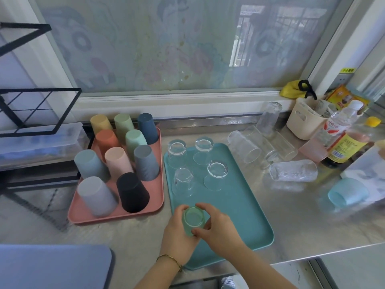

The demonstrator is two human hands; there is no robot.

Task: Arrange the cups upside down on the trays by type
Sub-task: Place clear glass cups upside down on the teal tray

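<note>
Both hands hold one upside-down glass [193,218] over the near end of the teal tray [245,209]; the left hand [180,232] wraps its side, the right hand [216,227] pinches its rim. Four glasses [216,174] stand inverted behind it; ten plastic cups [116,161] fill the pink tray [116,213]; more glasses [292,171] lie on the counter [291,222].

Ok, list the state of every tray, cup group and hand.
pink tray: holds ten coloured cups, all upside down
teal tray: four clear glasses upside down
held glass: upside down, in both hands
left hand: grips held glass
right hand: grips held glass
counter glasses: most on their sides
blue cup: on its side
</note>
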